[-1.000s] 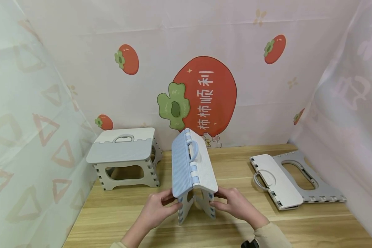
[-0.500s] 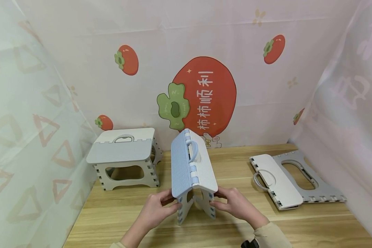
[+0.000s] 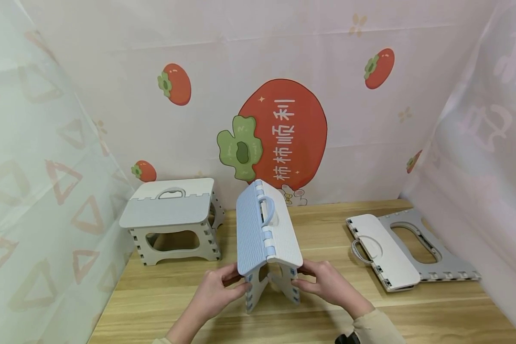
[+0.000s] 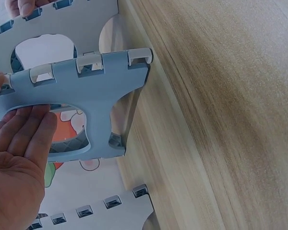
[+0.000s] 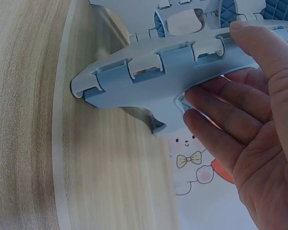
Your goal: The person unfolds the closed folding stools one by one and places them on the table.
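A blue-and-white folding stool (image 3: pixel 251 229) stands half folded in the middle of the head view, its top peaked like a roof and a blue loop handle (image 3: pixel 270 210) at the ridge. My left hand (image 3: pixel 217 289) grips the near edge of its left leg panel. In the left wrist view the fingers (image 4: pixel 31 127) reach into the panel's cutout, and the thumb lies on the hinged edge. My right hand (image 3: pixel 327 284) grips the right leg panel (image 5: pixel 149 88) alike, thumb over the hinge row, fingers at the cutout. The leg panels lean inward beneath the top.
A grey-and-white folding stool (image 3: pixel 167 210) stands unfolded at the back left of the wooden table (image 3: pixel 327 239). To the right, another grey-and-white stool (image 3: pixel 387 253) lies on its side, partly folded. Printed cloth (image 3: pixel 198 134) hangs behind and at both sides.
The top's blue half has shifted very slightly left, spreading the stool a touch wider. Both hands keep their grip in nearly the same place.
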